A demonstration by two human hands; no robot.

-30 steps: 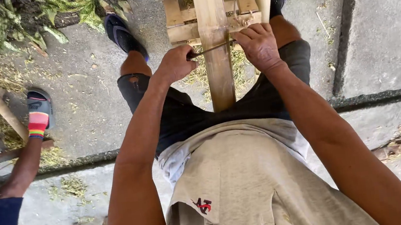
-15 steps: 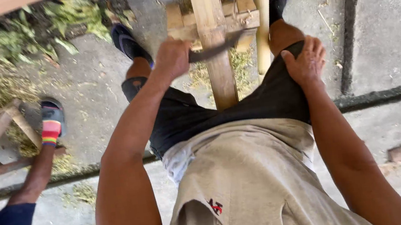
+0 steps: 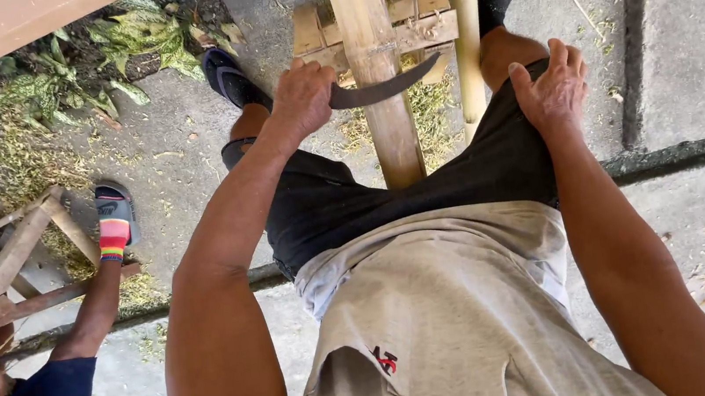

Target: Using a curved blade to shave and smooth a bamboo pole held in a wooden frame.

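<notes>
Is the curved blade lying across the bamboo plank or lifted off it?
Across it: the curved blade spans the bamboo plank, gripped by the left hand; actual contact unclear.

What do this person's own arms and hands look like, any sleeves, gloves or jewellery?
Both arms are bare along all that shows, with no sleeve on them. The left hand and right hand wear no gloves, and no watch, band or ring is visible on wrists or fingers. The only clothing in view is a grey shirt and dark shorts.
</notes>
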